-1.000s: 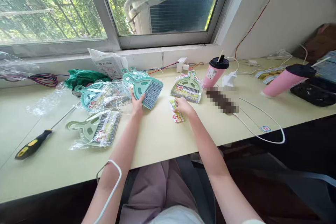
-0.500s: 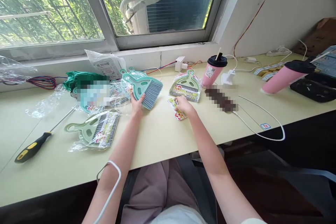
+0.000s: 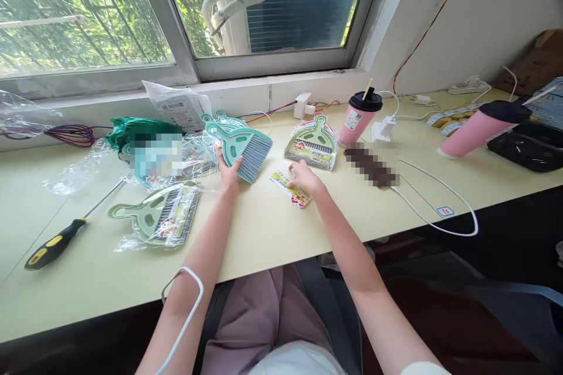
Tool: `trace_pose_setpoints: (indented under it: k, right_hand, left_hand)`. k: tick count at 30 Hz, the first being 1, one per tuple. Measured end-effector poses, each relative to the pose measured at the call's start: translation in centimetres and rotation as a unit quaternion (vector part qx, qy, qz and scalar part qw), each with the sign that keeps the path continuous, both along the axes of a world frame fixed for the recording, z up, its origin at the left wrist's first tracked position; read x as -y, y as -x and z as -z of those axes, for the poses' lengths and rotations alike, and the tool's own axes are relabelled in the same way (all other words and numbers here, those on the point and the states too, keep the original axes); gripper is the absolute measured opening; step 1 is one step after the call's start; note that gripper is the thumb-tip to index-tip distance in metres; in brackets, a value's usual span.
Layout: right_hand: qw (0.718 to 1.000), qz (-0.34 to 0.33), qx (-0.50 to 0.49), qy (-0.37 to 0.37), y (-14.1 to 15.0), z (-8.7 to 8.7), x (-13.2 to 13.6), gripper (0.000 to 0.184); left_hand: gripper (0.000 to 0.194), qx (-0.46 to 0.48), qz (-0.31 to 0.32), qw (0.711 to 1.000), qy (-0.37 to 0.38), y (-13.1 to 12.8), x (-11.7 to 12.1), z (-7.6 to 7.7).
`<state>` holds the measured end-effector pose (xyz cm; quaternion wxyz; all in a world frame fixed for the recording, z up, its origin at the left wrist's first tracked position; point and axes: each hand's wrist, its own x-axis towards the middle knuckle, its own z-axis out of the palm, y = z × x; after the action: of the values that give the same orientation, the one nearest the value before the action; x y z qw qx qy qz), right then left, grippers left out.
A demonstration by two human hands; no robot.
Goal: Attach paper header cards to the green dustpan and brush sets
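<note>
My left hand [image 3: 229, 174] is closed around the lower edge of a teal dustpan-and-brush set [image 3: 241, 145], whose grey bristles face right. Thumb and fingers of my right hand [image 3: 307, 178] are apart over a printed label card [image 3: 290, 188] lying on the table; the fingertips are at its upper edge, and I cannot tell if they touch it. Just beyond that hand is a green dustpan-and-brush set [image 3: 312, 143] in clear wrap with its label on. Another wrapped green set [image 3: 160, 215] lies left of my left forearm.
A screwdriver [image 3: 57, 243] lies at the left, near crumpled plastic wrap [image 3: 81, 171] and a green bag [image 3: 132, 132]. Two pink cups [image 3: 354, 123] with black lids stand and lean on the right. A white cable [image 3: 457, 233] loops near the front edge.
The label card has turned and now lies flatter, further left and nearer me. My right fingers have opened off it. My left hand and the teal set stay put.
</note>
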<state>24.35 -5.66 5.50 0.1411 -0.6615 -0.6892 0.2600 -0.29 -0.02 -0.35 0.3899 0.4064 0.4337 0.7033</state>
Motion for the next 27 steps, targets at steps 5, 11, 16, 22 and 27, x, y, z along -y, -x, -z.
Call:
trace_pose_setpoints:
  k: [5,11,16,22,27]
  right_hand:
    - [0.999,-0.046,-0.003,0.022,0.5,-0.2,0.0,0.039]
    - [0.999,-0.034,0.021,0.010,0.9,-1.1,0.4,0.026]
    - [0.999,-0.029,0.011,-0.013,2.4,-1.0,1.4,0.060]
    - [0.997,-0.069,0.008,0.021,2.8,-0.9,1.4,0.045]
    - [0.997,-0.060,0.032,-0.036,2.5,-0.8,1.3,0.024]
  left_hand:
    - [0.070,0.015,-0.001,1.000,0.026,0.0,0.0,-0.2]
    - [0.070,0.012,0.001,0.999,0.031,0.1,0.2,-0.3]
    - [0.069,0.013,-0.003,0.999,0.033,0.1,0.2,-0.3]
    - [0.068,0.013,-0.017,0.999,0.033,0.2,0.0,-0.2]
    - [0.064,0.005,-0.022,0.999,0.031,0.4,0.0,-0.1]
